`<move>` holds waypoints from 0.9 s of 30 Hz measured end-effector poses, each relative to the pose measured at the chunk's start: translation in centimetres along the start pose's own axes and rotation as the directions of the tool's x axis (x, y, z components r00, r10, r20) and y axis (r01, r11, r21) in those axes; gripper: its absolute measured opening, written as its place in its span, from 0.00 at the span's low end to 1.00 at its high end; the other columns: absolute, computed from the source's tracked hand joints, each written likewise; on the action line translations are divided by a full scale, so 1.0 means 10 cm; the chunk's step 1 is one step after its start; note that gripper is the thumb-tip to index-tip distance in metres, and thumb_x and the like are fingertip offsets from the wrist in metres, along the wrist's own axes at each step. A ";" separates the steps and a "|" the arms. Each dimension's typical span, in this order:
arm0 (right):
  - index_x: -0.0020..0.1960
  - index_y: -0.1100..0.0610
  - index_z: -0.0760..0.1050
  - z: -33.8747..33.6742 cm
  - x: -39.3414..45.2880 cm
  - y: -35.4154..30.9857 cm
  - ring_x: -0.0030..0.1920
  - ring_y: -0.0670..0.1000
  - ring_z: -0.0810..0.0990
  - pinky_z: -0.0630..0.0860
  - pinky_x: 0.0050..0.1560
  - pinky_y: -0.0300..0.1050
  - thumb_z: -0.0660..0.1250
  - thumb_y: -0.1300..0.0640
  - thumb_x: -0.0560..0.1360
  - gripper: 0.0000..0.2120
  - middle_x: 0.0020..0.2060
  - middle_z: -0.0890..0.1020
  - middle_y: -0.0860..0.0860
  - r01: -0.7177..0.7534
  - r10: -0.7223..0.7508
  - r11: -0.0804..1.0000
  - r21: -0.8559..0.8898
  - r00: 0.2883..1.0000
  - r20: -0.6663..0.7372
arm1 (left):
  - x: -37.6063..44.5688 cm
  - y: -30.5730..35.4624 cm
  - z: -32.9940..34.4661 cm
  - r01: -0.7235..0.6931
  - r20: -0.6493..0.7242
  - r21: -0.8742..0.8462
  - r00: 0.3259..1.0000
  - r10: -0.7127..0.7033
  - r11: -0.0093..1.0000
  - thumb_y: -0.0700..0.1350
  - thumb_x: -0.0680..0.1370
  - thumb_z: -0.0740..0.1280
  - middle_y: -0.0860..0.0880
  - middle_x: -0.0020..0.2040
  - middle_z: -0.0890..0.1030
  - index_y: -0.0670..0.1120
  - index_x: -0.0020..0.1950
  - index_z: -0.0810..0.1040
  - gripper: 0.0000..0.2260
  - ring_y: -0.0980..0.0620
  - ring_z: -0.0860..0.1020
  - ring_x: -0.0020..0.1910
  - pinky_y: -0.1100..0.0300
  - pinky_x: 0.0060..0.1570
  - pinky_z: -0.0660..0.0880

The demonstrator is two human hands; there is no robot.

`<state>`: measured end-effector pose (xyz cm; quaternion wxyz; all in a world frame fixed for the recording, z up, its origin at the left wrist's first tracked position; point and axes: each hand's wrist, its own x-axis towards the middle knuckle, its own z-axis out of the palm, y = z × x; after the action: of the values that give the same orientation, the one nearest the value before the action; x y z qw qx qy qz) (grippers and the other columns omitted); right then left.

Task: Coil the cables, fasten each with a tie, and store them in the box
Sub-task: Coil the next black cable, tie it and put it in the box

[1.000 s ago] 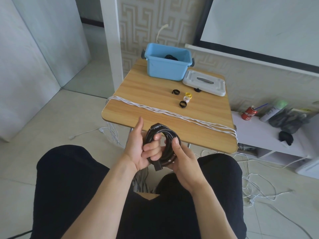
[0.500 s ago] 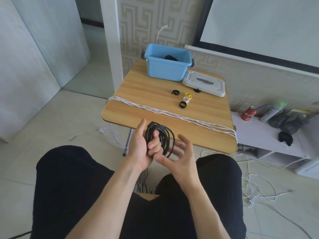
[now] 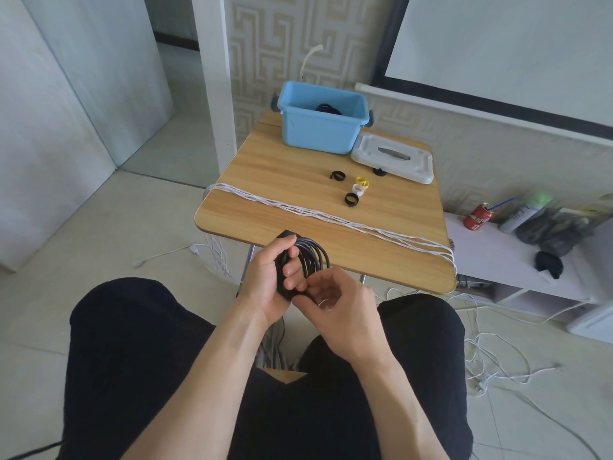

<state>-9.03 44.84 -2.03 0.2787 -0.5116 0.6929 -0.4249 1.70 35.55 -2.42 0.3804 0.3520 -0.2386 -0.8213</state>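
My left hand [image 3: 265,277] grips a coiled black cable [image 3: 313,257] by its left side, just in front of the table's near edge. My right hand [image 3: 335,293] curls around the coil's lower end, fingers pinching the black cable there. A long white cable [image 3: 331,219] lies stretched across the wooden table [image 3: 282,167]. Several small ties sit mid-table: black [image 3: 337,175], yellow [image 3: 362,181], white [image 3: 358,189], black [image 3: 351,198]. The blue box [image 3: 320,134] stands at the back, a dark cable inside it [image 3: 326,107].
The box's white lid [image 3: 393,157] lies to the right of the box. A low white shelf [image 3: 517,260] on the right holds a red can [image 3: 478,216] and bottles. Loose white cables [image 3: 491,363] trail over the floor to the right and under the table.
My right hand let go of the coil, opened, then came back and closed on the coil's lower end. My left hand kept its hold and turned the coil more edge-on.
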 end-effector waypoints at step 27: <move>0.63 0.52 0.78 -0.01 0.21 0.16 0.56 0.53 0.85 0.80 0.61 0.57 0.69 0.42 0.77 0.19 0.55 0.85 0.53 -0.311 0.296 0.802 0.510 0.948 0.113 | 0.02 -0.06 -0.14 0.339 0.427 -0.122 0.867 -0.259 0.933 0.47 0.75 0.59 0.53 0.24 0.66 0.40 0.42 0.74 0.11 0.56 0.64 0.19 0.62 0.24 0.63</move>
<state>-10.55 43.08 -3.24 0.4808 -0.3052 0.6205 -0.5391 2.43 35.59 -3.80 0.2227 0.1693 -0.1734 -0.9443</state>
